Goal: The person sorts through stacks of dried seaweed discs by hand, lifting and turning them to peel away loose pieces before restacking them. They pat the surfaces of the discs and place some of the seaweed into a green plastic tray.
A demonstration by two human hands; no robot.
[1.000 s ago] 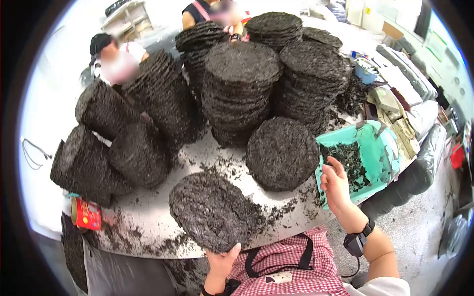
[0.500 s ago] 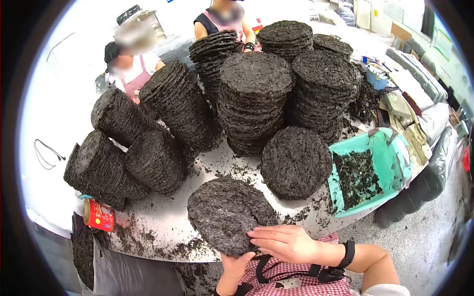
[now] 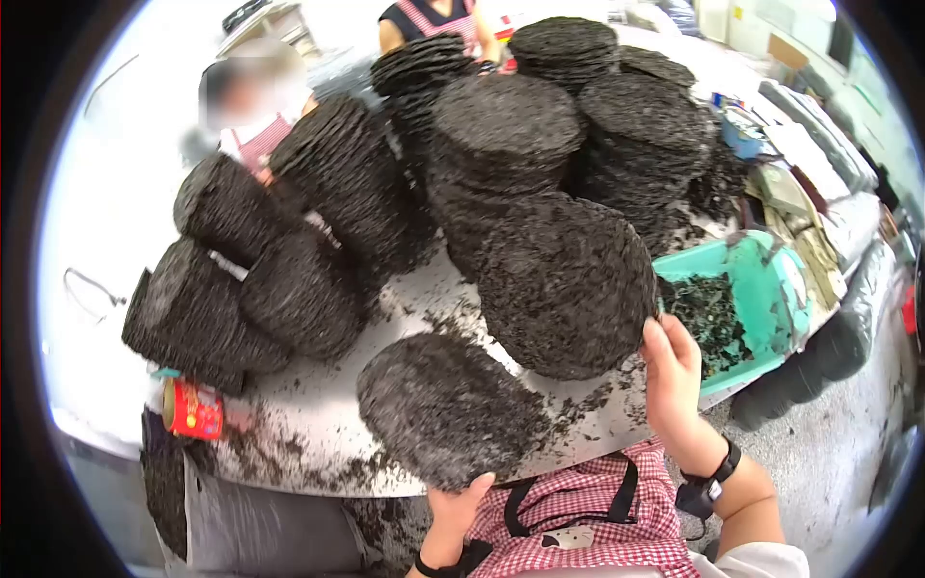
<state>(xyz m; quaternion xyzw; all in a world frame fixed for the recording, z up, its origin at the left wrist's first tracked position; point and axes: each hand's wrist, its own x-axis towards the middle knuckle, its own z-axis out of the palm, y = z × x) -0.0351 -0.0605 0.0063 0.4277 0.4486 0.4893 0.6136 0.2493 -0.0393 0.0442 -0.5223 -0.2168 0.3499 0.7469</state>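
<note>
Black disc (image 3: pixel 568 289) was pinched at rim by right hand (image 3: pixel 674 376), left of tub (image 3: pixel 759 301); lower disc (image 3: pixel 443 409) was gripped by left hand (image 3: pixel 457 512), farther left. Lifting seemed in hand; steady pinch seemed needed.

White table (image 3: pixel 279 385): curved front edge
On it: dark disc stacks (image 3: pixel 506 144), scattered flakes (image 3: pixel 260 448), red can (image 3: pixel 196 409)

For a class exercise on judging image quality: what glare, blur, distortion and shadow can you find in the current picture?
Head view: black corners around a rounded, wide-angle image; head view: left background washed out almost white; head view: a blurred patch hiding the face of the co-worker at upper left; head view: the raised dark disc merges with the shadowy stack behind it.
</note>
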